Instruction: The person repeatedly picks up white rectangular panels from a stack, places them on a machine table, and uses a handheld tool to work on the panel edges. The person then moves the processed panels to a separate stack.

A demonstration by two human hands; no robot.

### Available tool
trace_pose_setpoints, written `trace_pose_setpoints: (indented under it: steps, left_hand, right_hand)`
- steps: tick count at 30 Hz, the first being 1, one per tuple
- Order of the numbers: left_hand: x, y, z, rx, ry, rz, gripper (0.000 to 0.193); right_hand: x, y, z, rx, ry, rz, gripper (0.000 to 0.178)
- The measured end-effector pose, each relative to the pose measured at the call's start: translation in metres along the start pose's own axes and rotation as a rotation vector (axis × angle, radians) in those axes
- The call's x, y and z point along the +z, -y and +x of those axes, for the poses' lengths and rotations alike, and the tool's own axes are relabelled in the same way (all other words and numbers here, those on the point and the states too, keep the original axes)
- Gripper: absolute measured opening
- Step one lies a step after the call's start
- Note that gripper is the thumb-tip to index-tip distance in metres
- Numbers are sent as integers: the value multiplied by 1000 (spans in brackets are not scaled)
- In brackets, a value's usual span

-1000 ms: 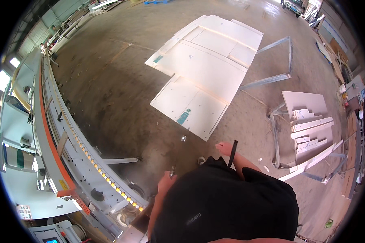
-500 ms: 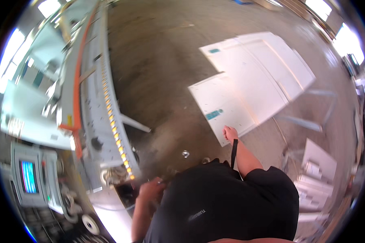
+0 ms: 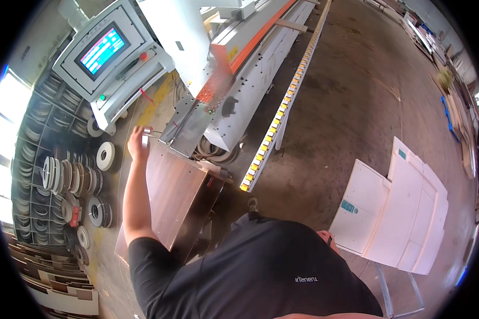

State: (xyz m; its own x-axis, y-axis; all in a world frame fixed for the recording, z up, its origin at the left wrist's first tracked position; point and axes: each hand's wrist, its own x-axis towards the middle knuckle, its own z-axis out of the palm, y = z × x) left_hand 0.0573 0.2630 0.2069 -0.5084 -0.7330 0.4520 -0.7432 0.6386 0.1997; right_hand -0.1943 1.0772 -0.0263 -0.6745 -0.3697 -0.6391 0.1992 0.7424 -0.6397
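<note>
My left arm stretches forward over a brown wood-grain cabinet (image 3: 167, 181). At its far end my left hand (image 3: 137, 142) is closed around a small silvery metal object (image 3: 146, 139), whose kind I cannot make out. The hand is just left of the edge-banding machine's grey metal end plate (image 3: 183, 130). My right hand (image 3: 325, 237) shows only in part at my right side, next to the near corner of the stacked white panels (image 3: 394, 212). Its fingers are mostly hidden by my black shirt.
A control console (image 3: 109, 58) with a lit screen stands ahead left. The machine's roller rail (image 3: 274, 125) ends close in front of me. Edge-band rolls (image 3: 72, 175) fill a rack at left, with one white roll (image 3: 106, 156) on the floor. Brown boards (image 3: 53, 271) lie lower left.
My view has swung left toward the machine and console. My left hand has reached forward from beside my body and now holds the silvery object. My right hand has dropped back to my side.
</note>
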Motion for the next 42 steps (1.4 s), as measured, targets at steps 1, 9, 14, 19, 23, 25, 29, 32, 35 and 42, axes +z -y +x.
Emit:
trace_pose_setpoints:
  steps: [1, 9, 14, 19, 23, 25, 29, 32, 35, 42]
  left_hand:
    - [12, 18, 15, -72, -63, -129, 13]
    - [126, 76, 138, -332, -231, -367, 31]
    - [210, 114, 175, -288, 82, -231, 45]
    - [252, -28, 85, -901, -174, -570, 50]
    - [255, -163, -1, -500, -40, -782, 49]
    - [232, -274, -40, -481, 129, -1002, 40]
    - [249, -384, -95, 226, 443, -865, 25]
    - [272, -469, -130, 561, 871, -683, 31]
    - [272, -560, -149, 612, 1176, -542, 36]
    - [325, -713, -164, 862, 1342, -426, 38]
  right_hand:
    - [-2, 1, -1, -43, 4, -14, 29]
    - [-19, 4, 15, 306, -234, 301, 30]
    - [-15, -6, 5, 303, -325, 331, 30]
    - [2, -41, -15, 433, -324, 336, 32]
    - [8, -79, -9, 363, -252, 319, 25]
    - [16, -109, 1, 407, -256, 416, 22]
    - [-39, -63, 44, 489, -265, 863, 17]
    - [-73, -79, 77, 314, -323, 1108, 18]
    - [-120, -145, 115, 26, -460, 848, 20]
    - [-246, -105, 105, 305, -683, 769, 35]
